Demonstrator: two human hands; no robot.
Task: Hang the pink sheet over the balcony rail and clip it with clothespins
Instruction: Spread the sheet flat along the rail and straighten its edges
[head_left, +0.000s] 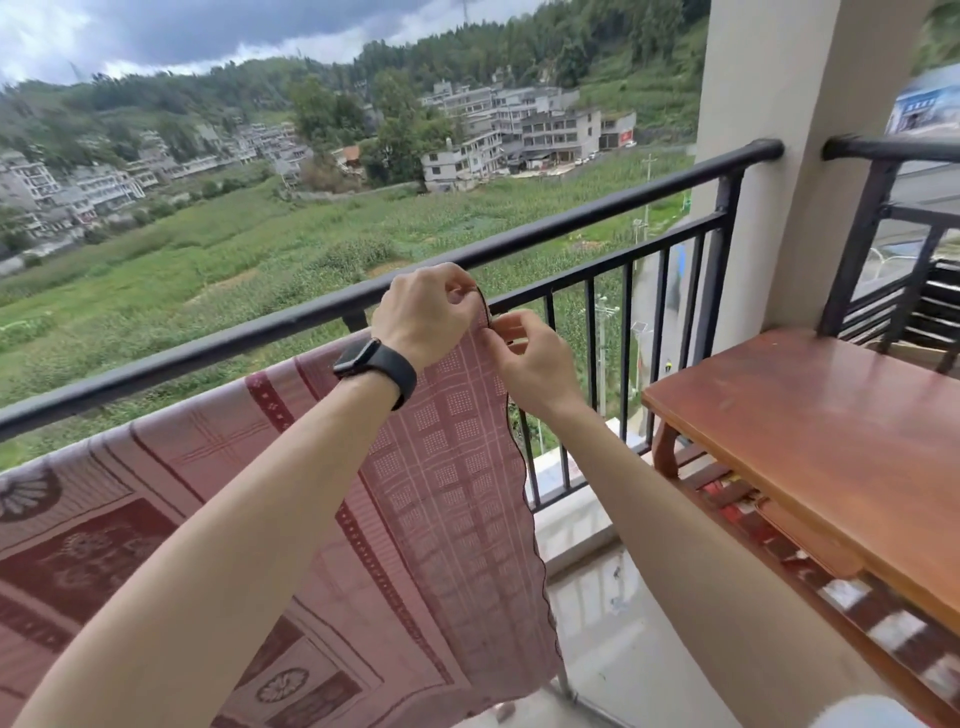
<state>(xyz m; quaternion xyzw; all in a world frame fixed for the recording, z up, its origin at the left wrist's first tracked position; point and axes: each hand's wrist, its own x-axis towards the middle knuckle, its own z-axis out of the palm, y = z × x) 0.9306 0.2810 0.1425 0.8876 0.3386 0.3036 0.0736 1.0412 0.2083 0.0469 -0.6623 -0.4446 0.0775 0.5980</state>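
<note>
Head view, looking down both forearms at the balcony rail (208, 348), which runs as a diagonal from low on the left up to the pillar on the right. The pink sheet (441, 467) follows that same line: its long axis runs along the rail, stretching from bottom left up to the hands, with the rest hanging on the near side toward the floor.

Both hands are bunched at the sheet's right end. The left hand (426, 312), the one with the watch (376, 364), pinches the top of the dark scalloped edge with curled fingers. The right hand (530, 358) sits just below and to the right of it, nearly touching, pinching the same edge.

That corner is right at rail height, just in front of the bar, and the left hand is the nearer one to it. As far as I can see the black top of the rail is bare along its whole length, so my read is the fabric isn't over it at this end yet. I can't tell what's holding up the far left.

Next move is probably forward and over the bar from here, a short push away from the body. No clothespins in sight, not even on the wooden tabletop (831, 415) to the right, so the clipping hasn't started.
</note>
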